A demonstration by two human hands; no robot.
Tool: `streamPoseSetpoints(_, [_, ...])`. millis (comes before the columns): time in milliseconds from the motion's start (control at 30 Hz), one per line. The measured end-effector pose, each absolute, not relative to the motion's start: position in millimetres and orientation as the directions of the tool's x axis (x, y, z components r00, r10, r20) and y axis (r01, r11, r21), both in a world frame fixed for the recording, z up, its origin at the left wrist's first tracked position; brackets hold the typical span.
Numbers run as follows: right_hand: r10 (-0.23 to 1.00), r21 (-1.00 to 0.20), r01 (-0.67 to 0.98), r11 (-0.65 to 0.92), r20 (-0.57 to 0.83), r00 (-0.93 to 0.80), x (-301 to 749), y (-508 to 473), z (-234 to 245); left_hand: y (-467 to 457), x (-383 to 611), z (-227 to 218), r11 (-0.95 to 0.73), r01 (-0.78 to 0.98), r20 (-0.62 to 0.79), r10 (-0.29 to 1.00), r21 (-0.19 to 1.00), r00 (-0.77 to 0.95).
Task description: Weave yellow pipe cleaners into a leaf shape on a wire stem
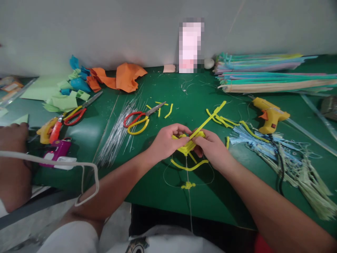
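Observation:
My left hand [167, 140] and my right hand [212, 147] meet over the green table [184, 88], both closed on a small bundle of yellow paper strips [187, 144]. One long yellow strip [207, 120] sticks out of the bundle up and to the right. A curved yellow strip [188, 166] hangs below the hands, and a thin wire runs down from it to a small yellow knot [187, 185]. Loose yellow strip pieces [220, 120] lie just beyond my right hand.
Red-and-yellow scissors [137, 121] and a bundle of thin wires [118, 135] lie left of my hands. A yellow glue gun [270, 115], pale tassels [289, 158] and stacked coloured paper [271, 73] are on the right. Paper scraps [79, 88], more scissors [76, 114] and another person's arm [13, 161] are on the left.

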State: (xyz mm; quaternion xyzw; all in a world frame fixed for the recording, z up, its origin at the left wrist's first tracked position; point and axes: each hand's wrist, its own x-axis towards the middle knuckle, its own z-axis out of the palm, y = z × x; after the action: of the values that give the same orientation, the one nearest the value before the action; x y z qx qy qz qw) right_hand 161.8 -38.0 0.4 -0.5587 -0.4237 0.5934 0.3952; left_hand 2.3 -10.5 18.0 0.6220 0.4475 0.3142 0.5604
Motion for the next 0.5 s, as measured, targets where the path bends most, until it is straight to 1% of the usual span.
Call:
streamPoseSetpoints(167, [0.939, -0.940, 0.036, -0.338, -0.339, -0.056, 160.7, -39.7, 0.1, -10.7, 2.9, 17.3, 0.055, 0.197, -0.131, 0.909, 0.979, 0.396])
streamPoseSetpoints(367, [0.934, -0.932, 0.100, -0.347, -0.353, -0.050, 160.3, -39.8, 2.0, -11.3, 3.3, 16.8, 0.111, 0.208, -0.189, 0.894, 0.972, 0.406])
streamPoseSetpoints(500, [0.934, -0.932, 0.125, -0.341, -0.351, -0.067, 161.0, -39.8, 3.1, -10.7, 3.6, 15.4, 0.121, 0.189, -0.192, 0.886, 0.975, 0.421])
